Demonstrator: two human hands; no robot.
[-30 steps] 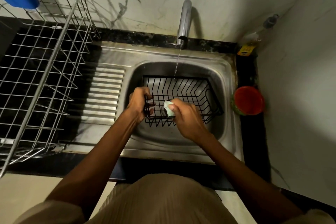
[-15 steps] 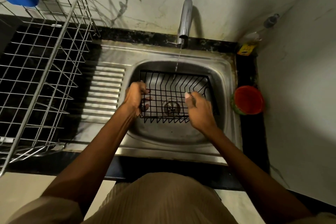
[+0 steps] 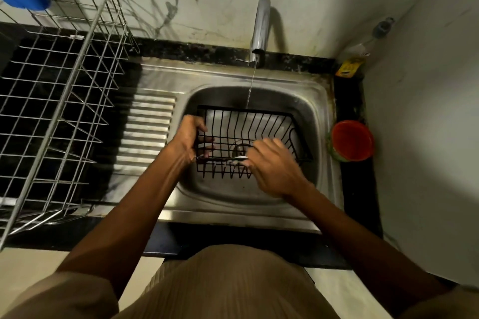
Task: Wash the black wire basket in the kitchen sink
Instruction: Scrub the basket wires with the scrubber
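Black wire basket [image 3: 248, 134] held inside the bowl of the steel sink [image 3: 318, 101], centre of the frame, beneath a thin stream from the tap [image 3: 260, 26]. The left hand [image 3: 188, 137] grasps the basket's left rim, fingers curled through the wires. The right hand [image 3: 272, 163] presses a pale scrubbing pad [image 3: 239, 159] against the near rim, fingers curled round it.

Likely faults: wet wires may slip in the single holding hand, dropping the basket against the steel; fingers threaded between wires may be pinched if it twists.

Clearance: the basket nearly spans the bowl, so turning room is tight. The red cup [image 3: 352, 140] stands just beside the sink's right edge; the silver dish rack [image 3: 59, 101] crowds the left of the frame.
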